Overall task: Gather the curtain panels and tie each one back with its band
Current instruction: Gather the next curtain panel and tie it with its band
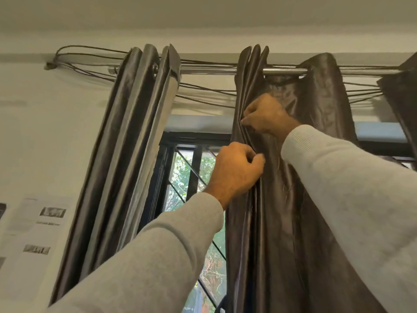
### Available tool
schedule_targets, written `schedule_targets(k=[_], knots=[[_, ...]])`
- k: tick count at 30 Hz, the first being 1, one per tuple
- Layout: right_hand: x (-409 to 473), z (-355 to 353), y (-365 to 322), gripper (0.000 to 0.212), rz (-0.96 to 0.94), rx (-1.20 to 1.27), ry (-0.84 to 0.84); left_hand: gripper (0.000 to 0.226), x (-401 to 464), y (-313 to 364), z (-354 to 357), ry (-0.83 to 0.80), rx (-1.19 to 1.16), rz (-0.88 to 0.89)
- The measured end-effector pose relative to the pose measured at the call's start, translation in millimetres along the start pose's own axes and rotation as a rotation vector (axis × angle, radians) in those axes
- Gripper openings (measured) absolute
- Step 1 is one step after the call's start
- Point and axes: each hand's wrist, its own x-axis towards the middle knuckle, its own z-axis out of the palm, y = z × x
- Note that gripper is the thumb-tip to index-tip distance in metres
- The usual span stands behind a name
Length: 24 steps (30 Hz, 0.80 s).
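Note:
Two shiny dark grey curtain panels hang from a metal rod (282, 71). The left panel (126, 154) hangs gathered in tight folds beside the window. The right panel (316, 123) is partly spread, with its left edge bunched into pleats. My left hand (234, 172) grips those pleats at the panel's left edge, fingers curled around the fabric. My right hand (266, 116) is higher up and pinches the same folds just below the rod. No tie-back band is visible.
A barred window (191, 177) with greenery outside shows between the panels. Dark cords (90, 55) loop along the wall above the rod. Printed sheets (38, 227) are stuck to the wall at lower left. Another curtain edge (401, 86) hangs at far right.

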Motion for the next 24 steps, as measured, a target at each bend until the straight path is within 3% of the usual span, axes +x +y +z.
schedule_targets(k=[2,5,7,10,13,15,18,24], knots=[[-4,-9,3,0.009,0.022,0.122,-0.048,0.031,1,3,1,0.036,0.077,0.01],[-8,-25,21,0.014,0.086,0.33,-0.123,0.015,-1,6,1,0.037,0.212,0.026],[-5,-35,45,0.024,0.156,0.245,0.049,0.023,-2,5,0,0.045,0.187,0.079],[-13,-51,79,0.05,0.307,-0.227,0.43,0.035,-1,3,4,0.028,0.152,0.118],[-22,-64,106,0.075,0.451,-0.273,0.491,0.029,1,2,12,0.0,0.097,0.099],[-21,-70,121,0.066,0.53,-0.293,0.459,0.025,2,1,16,-0.02,0.048,0.089],[-16,-69,124,0.036,0.52,-0.275,0.384,0.015,2,-1,23,-0.011,0.019,0.062],[-6,2,32,0.008,0.033,0.044,0.203,0.016,-1,-1,24,-0.003,0.021,-0.036]])
